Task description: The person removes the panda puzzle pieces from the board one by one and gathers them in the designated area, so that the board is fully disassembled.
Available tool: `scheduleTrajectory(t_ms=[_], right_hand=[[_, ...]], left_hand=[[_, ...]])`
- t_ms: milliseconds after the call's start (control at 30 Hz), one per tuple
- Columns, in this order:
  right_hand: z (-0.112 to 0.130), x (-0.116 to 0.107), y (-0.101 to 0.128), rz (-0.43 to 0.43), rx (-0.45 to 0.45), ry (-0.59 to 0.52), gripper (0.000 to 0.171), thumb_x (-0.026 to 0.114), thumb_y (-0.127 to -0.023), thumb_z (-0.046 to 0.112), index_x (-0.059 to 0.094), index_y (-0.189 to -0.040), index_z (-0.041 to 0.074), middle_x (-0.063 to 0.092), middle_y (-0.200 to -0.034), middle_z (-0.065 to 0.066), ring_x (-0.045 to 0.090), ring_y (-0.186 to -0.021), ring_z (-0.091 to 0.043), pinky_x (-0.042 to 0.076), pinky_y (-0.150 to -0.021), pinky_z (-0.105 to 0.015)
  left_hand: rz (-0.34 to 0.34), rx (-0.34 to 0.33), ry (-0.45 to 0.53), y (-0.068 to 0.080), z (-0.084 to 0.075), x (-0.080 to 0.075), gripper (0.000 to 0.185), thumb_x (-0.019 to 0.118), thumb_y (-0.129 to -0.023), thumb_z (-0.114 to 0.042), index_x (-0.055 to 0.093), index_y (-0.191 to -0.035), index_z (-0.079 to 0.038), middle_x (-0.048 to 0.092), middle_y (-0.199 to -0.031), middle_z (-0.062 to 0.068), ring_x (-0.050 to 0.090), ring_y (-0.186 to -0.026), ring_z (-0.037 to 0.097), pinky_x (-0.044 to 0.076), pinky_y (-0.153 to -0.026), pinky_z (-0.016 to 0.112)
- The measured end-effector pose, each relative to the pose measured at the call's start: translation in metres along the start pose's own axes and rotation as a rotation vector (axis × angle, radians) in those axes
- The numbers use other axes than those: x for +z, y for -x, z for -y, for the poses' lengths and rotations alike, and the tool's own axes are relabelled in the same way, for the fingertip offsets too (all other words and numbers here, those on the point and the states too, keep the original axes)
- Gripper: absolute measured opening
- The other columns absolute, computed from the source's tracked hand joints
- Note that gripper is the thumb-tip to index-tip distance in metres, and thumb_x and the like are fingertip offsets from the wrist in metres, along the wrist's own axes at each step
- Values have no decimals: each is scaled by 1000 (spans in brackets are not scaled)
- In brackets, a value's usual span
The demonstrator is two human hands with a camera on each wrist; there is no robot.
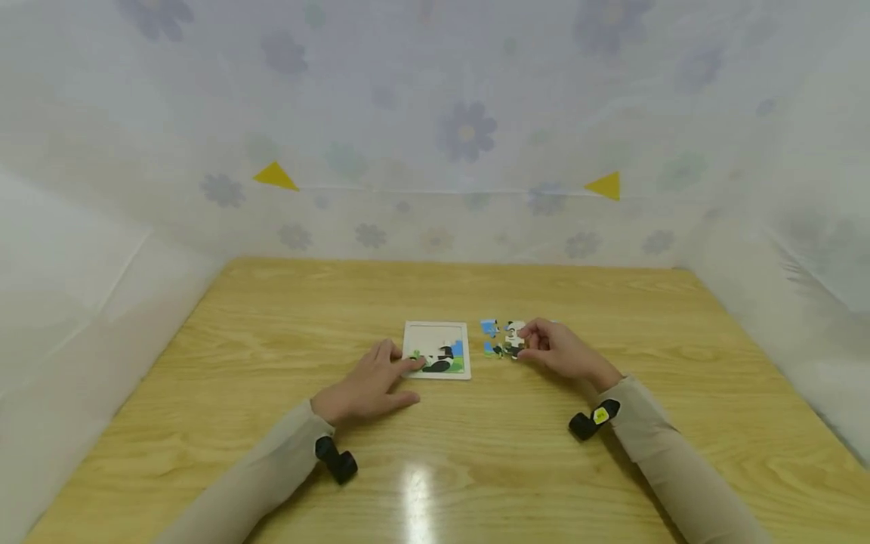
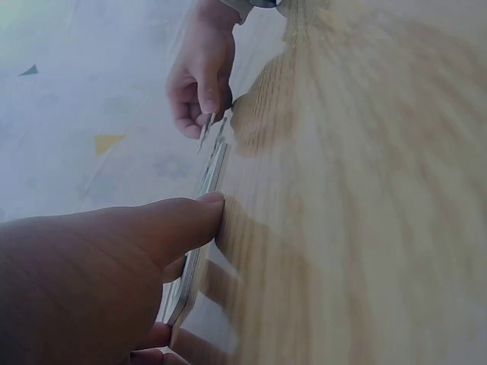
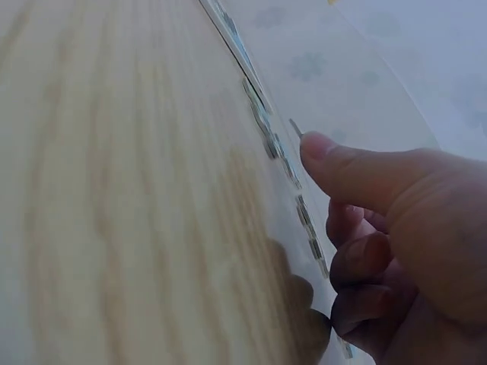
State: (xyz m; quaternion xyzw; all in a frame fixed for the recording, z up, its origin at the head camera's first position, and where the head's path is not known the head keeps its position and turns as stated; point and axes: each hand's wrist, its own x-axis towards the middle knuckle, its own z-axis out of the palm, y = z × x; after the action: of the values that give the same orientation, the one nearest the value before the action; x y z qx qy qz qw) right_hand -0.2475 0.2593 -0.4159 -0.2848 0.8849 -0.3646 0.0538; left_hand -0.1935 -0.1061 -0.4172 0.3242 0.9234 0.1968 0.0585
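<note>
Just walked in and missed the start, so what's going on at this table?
A person is working on a small panda jigsaw at a wooden table. The left hand rests on the puzzle tray, fingertips on its lower left corner, where a few pieces along the bottom are already in place. The right hand reaches into the loose pieces lying just right of the tray, its fingers curled around one of them.
</note>
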Motion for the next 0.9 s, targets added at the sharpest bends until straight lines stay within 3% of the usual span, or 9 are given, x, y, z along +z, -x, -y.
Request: scheduleTrajectory(t_ms=[233,567,900], right_hand=[[-3,-7,2,43,78,37,25,70,-88,15,59,-105,0,51,-71,0,43,-58,-6,44,-62,-23],[-3,-10,1,71,77,43,27,71,-88,16,59,-105,-3,53,-70,-2,44,-59,-6,44,-64,-23],[-7,-10,0,82,96,39,25,71,-88,15,61,-107,1,54,-73,0,48,-61,-7,45,-64,-24]], left_hand=[[0,10,8,2,-1,-1,59,60,-94,-41,45,-145,-18,38,-110,8,31,-94,21,26,-79,34],[-12,3,16,1,-3,-2,57,61,-94,-39,47,-144,-16,39,-111,10,32,-96,22,28,-81,35],[-18,11,5,2,-4,-3,57,61,-93,-39,49,-143,-14,40,-111,12,34,-97,22,30,-82,36]])
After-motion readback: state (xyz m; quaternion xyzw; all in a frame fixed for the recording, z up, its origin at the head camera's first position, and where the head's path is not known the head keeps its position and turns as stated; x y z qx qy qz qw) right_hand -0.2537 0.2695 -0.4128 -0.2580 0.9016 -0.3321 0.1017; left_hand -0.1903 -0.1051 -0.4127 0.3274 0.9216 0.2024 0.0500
